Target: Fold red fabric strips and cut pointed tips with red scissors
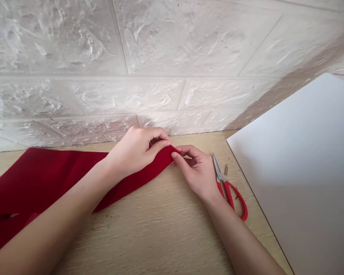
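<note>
A long strip of red cloth [46, 177] lies across the wooden table [160, 229], running from the lower left up to the middle. My left hand [137, 151] rests on its right end with fingers curled, pinching the cloth's tip. My right hand [196, 170] meets it from the right, thumb and fingers closed on the same tip. A pair of red-handled scissors [227, 189] lies on the table just right of my right hand, blades pointing away from me.
A large white sheet of board [304, 172] covers the table's right side. A white textured brick-pattern wall [160, 57] stands directly behind the table. A tiny scrap [226, 169] lies beside the scissors' blades.
</note>
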Tool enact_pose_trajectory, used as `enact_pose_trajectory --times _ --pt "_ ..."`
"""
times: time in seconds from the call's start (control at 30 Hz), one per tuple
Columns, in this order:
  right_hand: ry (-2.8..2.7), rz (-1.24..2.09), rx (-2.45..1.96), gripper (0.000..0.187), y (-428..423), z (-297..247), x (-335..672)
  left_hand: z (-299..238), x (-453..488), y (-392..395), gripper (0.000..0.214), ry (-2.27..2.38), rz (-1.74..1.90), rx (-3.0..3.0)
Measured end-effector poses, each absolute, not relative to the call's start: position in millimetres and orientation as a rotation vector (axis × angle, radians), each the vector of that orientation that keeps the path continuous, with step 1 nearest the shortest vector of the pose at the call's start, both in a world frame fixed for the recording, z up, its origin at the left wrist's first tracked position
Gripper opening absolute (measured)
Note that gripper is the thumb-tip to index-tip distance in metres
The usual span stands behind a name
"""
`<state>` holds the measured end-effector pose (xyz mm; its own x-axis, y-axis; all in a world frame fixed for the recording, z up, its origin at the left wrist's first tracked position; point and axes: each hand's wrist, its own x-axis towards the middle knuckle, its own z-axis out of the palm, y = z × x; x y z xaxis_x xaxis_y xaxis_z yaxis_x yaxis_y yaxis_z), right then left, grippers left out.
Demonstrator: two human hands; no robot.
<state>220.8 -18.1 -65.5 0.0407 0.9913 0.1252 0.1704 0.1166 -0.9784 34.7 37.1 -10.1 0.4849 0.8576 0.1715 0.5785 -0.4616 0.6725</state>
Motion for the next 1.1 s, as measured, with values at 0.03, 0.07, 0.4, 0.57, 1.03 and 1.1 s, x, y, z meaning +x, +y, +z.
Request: enact_pose_trajectory --times 0.03,0.07,0.4,0.57,1.03,1.1 --pt "-1.346 1.000 -1.273 0.020 -17.7 -65.8 221.1 -9.9 34.2 37.5 0.019 1.187 0.679 2.194" --pt "-1.348 1.000 -1.283 0.020 -17.3 -65.8 221.3 -9.8 33.7 37.8 0.019 1.185 0.677 2.198" --pt "-1.418 0.945 -1.288 0.018 -17.7 -62.4 222.5 -12.9 31.6 38.1 0.019 0.873 0.682 2.328" --pt "-1.333 1.002 -1.261 0.019 -16.5 -64.2 220.3 -14.7 31.5 40.0 0.021 0.926 0.698 2.346" --pt "-1.324 0.953 -1.305 0.017 -17.8 -61.8 221.0 -18.7 30.8 41.6 0.024 0.947 0.713 2.404" --pt "-1.339 0.943 -1.318 0.018 -18.1 -61.4 221.5 -19.0 31.1 41.4 0.025 0.948 0.698 2.407"
